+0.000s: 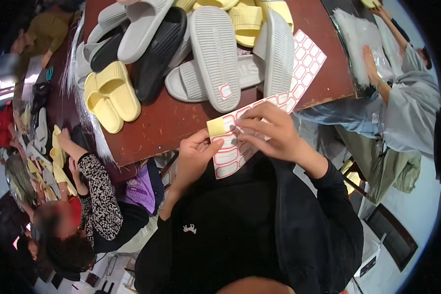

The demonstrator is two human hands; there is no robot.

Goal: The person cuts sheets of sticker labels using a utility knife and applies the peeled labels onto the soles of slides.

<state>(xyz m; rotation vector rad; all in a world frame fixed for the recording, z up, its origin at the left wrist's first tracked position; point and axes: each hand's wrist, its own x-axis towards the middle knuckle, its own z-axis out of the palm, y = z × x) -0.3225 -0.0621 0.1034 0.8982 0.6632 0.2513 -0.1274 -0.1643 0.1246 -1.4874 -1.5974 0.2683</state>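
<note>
Wearing a black jacket (308, 210) nearest the camera, and just beyond it holding a sheet of red-bordered labels (223, 159) at the near edge of the red-brown table (161, 125). Pinching the sheet's left side between thumb and fingers of the left hand (193, 154), just beside a yellow patch (215, 127) at its upper corner. Bunching the fingertips of the right hand (274, 130) over the sheet's face; cannot tell whether gripping a label or merely touching. Probably at the step of lifting a label from its backing; likely calling next for a small, steady peel with the sheet kept taut. Counting on the table: one loose label (225, 91) stuck on an upturned grey slipper (213, 49), one tilted grey slipper (281, 54) to its right, one grey slipper (186, 81) crossing beneath; two black slippers (157, 63); two yellow slippers (122, 95) together at left, at least two farther back; more grey behind, too overlapped to count. Cannot tell whether one sheet or two, given another printed stretch (306, 63) on the table.
</note>
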